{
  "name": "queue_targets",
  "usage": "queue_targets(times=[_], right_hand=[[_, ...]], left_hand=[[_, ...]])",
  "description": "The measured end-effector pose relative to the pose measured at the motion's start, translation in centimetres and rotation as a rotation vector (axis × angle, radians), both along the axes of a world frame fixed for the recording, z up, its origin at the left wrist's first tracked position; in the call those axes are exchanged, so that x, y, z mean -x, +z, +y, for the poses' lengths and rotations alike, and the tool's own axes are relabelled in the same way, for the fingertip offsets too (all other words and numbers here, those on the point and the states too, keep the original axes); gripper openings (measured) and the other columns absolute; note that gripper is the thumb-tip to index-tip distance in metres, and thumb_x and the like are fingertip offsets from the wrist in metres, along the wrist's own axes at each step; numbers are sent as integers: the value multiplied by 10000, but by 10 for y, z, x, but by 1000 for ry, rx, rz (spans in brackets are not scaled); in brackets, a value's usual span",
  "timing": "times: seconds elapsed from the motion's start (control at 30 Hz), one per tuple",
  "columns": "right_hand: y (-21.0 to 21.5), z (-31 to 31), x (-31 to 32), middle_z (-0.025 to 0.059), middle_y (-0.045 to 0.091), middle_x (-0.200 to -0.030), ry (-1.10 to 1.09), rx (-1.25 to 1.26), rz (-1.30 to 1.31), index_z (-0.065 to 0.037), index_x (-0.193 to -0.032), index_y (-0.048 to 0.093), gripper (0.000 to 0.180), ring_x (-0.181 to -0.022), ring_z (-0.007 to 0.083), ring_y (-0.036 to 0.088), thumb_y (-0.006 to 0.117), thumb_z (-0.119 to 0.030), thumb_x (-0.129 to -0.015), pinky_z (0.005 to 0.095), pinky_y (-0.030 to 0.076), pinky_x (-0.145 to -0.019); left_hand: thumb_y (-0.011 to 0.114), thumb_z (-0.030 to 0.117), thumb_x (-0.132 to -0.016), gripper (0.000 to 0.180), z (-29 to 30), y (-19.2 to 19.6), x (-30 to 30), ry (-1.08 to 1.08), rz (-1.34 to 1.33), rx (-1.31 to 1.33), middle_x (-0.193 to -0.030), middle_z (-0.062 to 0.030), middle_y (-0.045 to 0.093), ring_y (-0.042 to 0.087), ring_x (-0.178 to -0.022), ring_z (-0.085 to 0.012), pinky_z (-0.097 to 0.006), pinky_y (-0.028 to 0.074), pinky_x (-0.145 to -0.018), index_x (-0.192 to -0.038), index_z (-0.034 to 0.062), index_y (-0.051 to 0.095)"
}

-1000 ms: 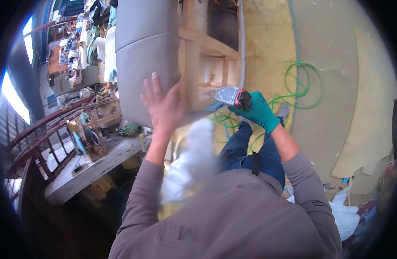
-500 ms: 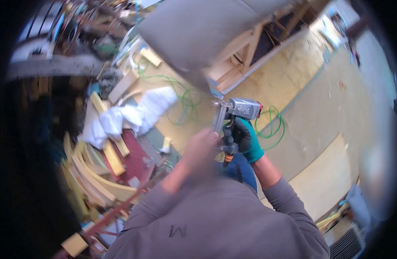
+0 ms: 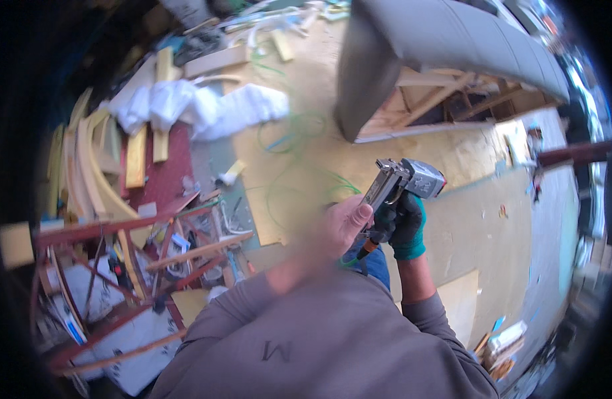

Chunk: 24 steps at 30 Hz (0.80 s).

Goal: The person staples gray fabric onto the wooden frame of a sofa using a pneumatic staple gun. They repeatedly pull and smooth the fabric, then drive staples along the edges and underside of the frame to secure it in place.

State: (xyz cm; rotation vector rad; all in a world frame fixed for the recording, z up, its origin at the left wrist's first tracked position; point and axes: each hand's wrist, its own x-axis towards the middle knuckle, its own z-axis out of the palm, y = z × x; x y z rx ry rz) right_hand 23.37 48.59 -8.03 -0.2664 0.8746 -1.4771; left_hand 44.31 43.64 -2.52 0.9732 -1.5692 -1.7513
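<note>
A silver air staple gun is held in front of my body, its long metal magazine slanting between my hands. My right hand, in a green and black glove, is closed round its handle. My bare left hand is closed on the magazine side with the thumb lying along the metal; blur hides part of its fingers. An orange hose fitting sits at the handle's lower end. Beyond the tool rests a grey upholstered furniture piece, tilted so that its open wooden frame shows underneath.
A thin green hose loops over the tan board floor covering. White crumpled cloth, curved foam strips and wood offcuts lie to the left. Nearer stands a reddish frame rack holding scraps. A dark red beam juts in at right.
My view has swung, so the upholstered piece sits further right and the rack at left shows more. Both hands still hold the staple gun, which appears slightly further right.
</note>
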Motion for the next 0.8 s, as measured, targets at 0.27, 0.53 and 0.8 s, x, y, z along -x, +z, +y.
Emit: queue_targets(times=[0.27,0.53,0.8], right_hand=[[28,-35,-101,68,700,-985,509,294,-108,-59,-1239,681,352,-794,183,678,541,-365,-1137,359,588,-700],[20,-117,-115,26,697,-1061,508,522,67,-86,-1322,690,407,-860,143,654,493,-407,-1170,306,589,-744],[74,-87,-150,-54,599,-765,322,166,184,-189,-983,628,339,-606,65,505,508,-444,-1171,244,396,-542]], left_hand=[[539,434,-1183,414,113,-4,-122,416,245,103,-997,-80,550,580,-906,-205,-384,503,-843,-1213,30,622],[630,292,-1137,415,224,-33,-300,767,-368,352,-1305,-148,653,680,-1215,-285,-376,537,-1038,-1432,0,633],[679,287,-1103,313,226,197,-573,1637,-992,927,-1094,-105,783,744,-1019,-219,-349,577,-921,-1255,28,765]])
